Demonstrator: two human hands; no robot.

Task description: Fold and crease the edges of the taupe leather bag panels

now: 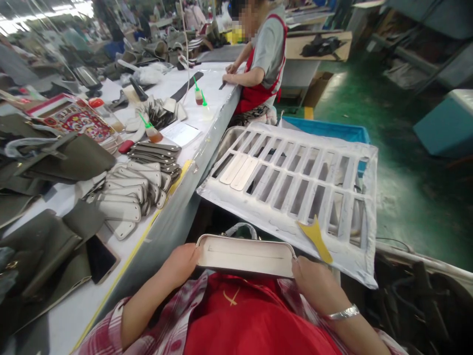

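Observation:
A handbag (246, 257) is held up before my red apron, with a long cream panel toward me and a plastic-wrapped handle (242, 228) on its far side. My left hand (184, 263) grips the bag's left end, fingers closed. At the right end my right hand (315, 280) is closed on it too; the fingertips of both hands are partly hidden. Just beyond the bag, a white slatted rack (275, 209) carries two cream pieces (238, 171) side by side. A yellow forked piece (317, 239) lies on the rack's near edge.
The worktable (144, 241) holds piled cream pieces (121, 199), dark pieces (155, 154), green-tipped bottles (152, 133), olive bags (70, 158) and a phone (100, 259). A co-worker (264, 54) works at its far edge. A blue bin (332, 129) stands behind the rack; dark bags (417, 301) lie at lower right.

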